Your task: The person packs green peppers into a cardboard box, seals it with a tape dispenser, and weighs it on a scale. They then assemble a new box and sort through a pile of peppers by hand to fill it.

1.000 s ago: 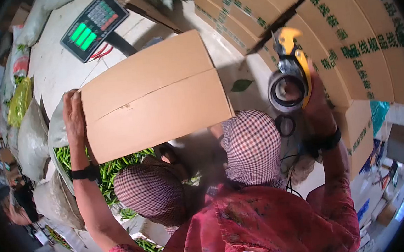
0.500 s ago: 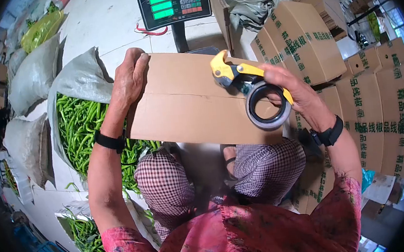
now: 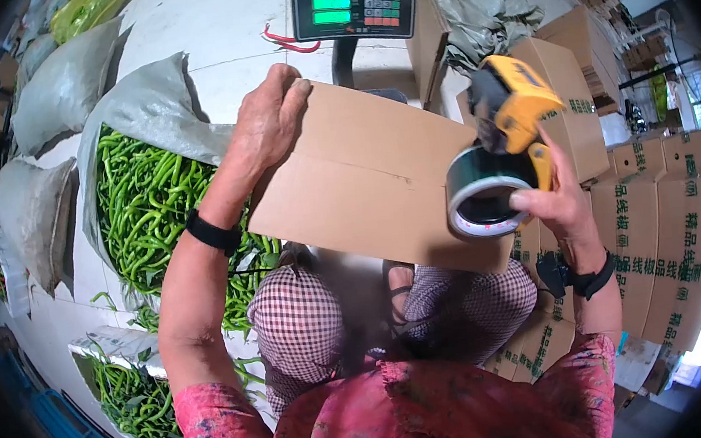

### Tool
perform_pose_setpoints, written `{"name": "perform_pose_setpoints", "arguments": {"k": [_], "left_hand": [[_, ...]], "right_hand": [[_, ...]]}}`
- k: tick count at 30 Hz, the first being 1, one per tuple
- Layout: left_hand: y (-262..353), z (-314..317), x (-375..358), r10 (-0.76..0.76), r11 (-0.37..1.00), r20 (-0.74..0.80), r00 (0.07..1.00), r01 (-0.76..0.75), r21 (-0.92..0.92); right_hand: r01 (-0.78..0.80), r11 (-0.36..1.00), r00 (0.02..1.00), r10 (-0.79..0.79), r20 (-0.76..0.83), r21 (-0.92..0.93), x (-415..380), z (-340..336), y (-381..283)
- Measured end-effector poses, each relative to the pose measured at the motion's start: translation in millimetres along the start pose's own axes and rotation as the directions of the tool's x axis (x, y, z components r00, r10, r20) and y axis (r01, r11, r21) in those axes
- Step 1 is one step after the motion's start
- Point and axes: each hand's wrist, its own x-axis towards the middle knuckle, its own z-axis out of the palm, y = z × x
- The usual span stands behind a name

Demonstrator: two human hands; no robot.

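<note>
My left hand (image 3: 268,118) is closed over the upper left edge of a plain brown cardboard box (image 3: 354,168) in front of my knees. A faint seam runs across its flat top. In my right hand (image 3: 564,196) is a yellow and black tape dispenser (image 3: 523,99), with its head turned up and away from me. Its large tape roll (image 3: 469,196) overlaps the box's right side in this view. My right thumb reaches to the roll's inner rim, and the other fingers are mostly hidden behind the yellow handle.
A scale display (image 3: 355,3) with green screens stands beyond the box. At left, an open sack (image 3: 136,104) holds green chili peppers (image 3: 145,208), and more peppers (image 3: 133,405) lie in a white box. Printed cartons (image 3: 649,243) are stacked at right, near full sacks (image 3: 64,90) across the floor.
My right hand has rotated the tape dispenser, so its head now points up and the roll faces me. The box appears tilted slightly, and the view has shifted. My left hand keeps its hold.
</note>
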Motion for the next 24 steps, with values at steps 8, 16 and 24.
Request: {"name": "perform_pose_setpoints", "arguments": {"k": [8, 16, 24], "left_hand": [[-7.1, 5.1, -3.4, 0.047, 0.999, -0.078, 0.996, -0.045, 0.026], [32.1, -20.4, -30.2, 0.143, 0.949, -0.306, 0.941, -0.218, -0.228], [78.0, -7.4, -66.4, 0.003, 0.633, 0.453, 0.891, 0.349, -0.691]], "right_hand": [[0.428, 0.535, 0.876, -0.443, 0.190, -0.728, 31.9, 44.8, 28.5], [0.461, 0.538, 0.842, -0.517, 0.157, -0.706, 28.9, 55.8, 33.5], [0.433, 0.492, 0.847, -0.509, 0.155, -0.755, 20.2, 67.4, 26.3]]}}
